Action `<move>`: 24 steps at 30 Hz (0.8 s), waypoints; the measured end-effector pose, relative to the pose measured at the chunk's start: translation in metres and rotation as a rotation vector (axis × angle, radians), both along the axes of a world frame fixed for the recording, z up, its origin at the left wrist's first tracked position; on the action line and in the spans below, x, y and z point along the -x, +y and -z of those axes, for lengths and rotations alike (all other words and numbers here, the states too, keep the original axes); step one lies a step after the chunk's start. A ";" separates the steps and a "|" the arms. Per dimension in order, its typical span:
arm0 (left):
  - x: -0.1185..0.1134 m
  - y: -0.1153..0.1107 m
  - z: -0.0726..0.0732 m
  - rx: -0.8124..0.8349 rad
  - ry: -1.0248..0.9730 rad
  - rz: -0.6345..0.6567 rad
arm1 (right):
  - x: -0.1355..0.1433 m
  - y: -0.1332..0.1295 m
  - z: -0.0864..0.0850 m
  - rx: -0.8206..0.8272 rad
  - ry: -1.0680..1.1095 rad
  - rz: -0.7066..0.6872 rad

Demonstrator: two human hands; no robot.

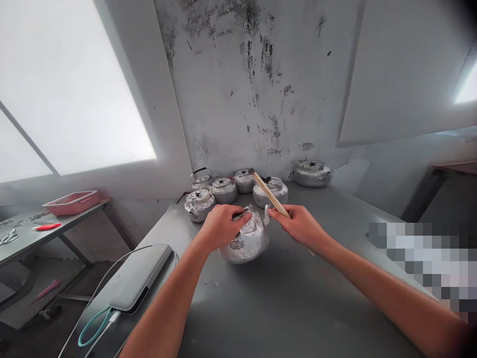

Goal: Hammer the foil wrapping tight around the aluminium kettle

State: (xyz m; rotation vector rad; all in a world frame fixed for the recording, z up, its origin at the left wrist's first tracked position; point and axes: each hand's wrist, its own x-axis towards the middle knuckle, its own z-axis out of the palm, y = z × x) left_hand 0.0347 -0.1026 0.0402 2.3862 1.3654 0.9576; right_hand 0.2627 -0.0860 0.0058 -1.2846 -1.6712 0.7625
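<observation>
A silvery, crinkled kettle (246,246) is in front of me at the middle of the grey table. My left hand (225,223) grips it at the top, with fingers and thumb around its handle area; the exact hold is partly hidden. In my right hand (300,223) is a wooden-handled hammer (269,193), slanting up to the left with its small dark head at the far end. The right fingertips are at the kettle's curved spout (267,216); whether they pinch it is unclear.
Several similar kettles (223,190) stand at the back along the stained wall, one kettle (312,174) farther right. A grey power bank (143,276) with cables lies at the table's left edge. A pink basket (72,203) and scissors (9,237) are on the left side table.
</observation>
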 end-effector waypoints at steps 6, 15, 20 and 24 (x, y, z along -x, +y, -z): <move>0.017 0.018 0.000 0.167 -0.314 0.161 | -0.012 0.006 -0.004 0.007 0.105 0.082; 0.034 0.046 0.020 0.465 -0.530 0.099 | -0.023 0.013 -0.007 0.156 0.081 0.112; 0.039 0.049 0.020 0.417 -0.457 0.024 | -0.017 0.009 -0.004 0.196 0.000 0.064; 0.043 0.050 0.018 0.477 -0.634 0.183 | -0.018 0.010 -0.003 0.166 -0.024 0.059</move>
